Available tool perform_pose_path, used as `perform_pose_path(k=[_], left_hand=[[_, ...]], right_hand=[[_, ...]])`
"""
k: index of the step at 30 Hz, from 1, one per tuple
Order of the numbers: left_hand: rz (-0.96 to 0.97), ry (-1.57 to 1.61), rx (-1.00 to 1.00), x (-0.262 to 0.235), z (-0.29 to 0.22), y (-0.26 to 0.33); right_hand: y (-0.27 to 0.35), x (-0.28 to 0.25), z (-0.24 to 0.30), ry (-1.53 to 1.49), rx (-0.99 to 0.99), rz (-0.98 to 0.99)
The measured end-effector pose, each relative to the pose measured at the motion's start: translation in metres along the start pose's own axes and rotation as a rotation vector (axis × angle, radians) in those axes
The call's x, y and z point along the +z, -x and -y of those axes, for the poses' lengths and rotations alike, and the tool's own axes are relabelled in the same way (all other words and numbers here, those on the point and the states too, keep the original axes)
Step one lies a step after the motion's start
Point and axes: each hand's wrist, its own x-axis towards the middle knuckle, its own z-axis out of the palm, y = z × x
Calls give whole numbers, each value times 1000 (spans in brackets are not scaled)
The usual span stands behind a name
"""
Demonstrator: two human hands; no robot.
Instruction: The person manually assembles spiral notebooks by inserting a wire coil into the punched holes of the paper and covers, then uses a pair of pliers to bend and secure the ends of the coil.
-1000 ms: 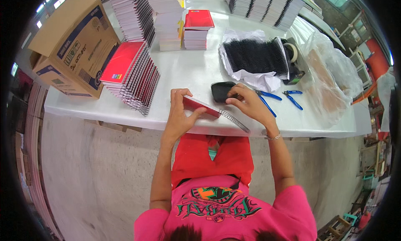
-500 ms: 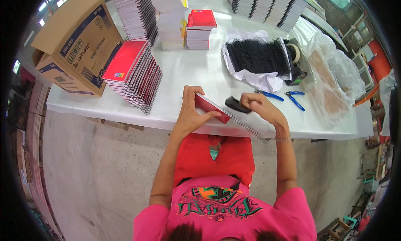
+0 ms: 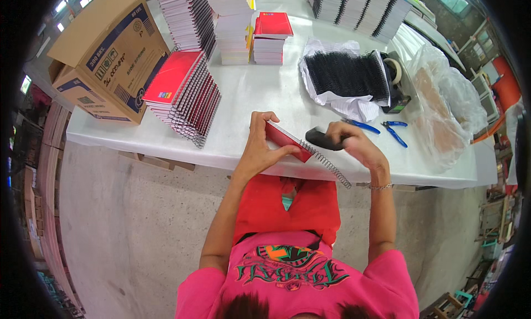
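My left hand [image 3: 257,148] grips a small red notebook [image 3: 289,142] on edge above the table's front edge, with the thumb on the near cover and fingers behind. A dark wire coil [image 3: 334,170] runs along the notebook's right end, and its loose tail hangs down to the right. In my right hand [image 3: 362,147] is a black handheld tool [image 3: 322,139], its kind unclear. The tool's rounded end lies just above the coil where it leaves the notebook; whether they touch I cannot tell.
Spiral-bound red notebooks [image 3: 180,95] lean in a stack beside a cardboard box [image 3: 108,59] at left. Behind stand unbound red pads [image 3: 272,26]. Black coils [image 3: 348,76] lie on white paper at right, near blue cutters [image 3: 394,134], blue pliers [image 3: 362,126], a tape dispenser [image 3: 395,92] and a plastic bag [image 3: 442,103].
The coil's loose tail beyond the notebook is shorter now. My right hand and the black tool have shifted slightly, still beside the coil. The left hand keeps its hold.
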Motion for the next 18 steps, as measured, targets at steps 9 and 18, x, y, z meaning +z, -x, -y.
perform_pose_path(k=[9,18], left_hand=[[-28,-22,53,0,3,-1],[31,139,-87,0,0,0]], right_hand=[[-5,20,55,412,49,130],[-18,30,56,598,296,-29]])
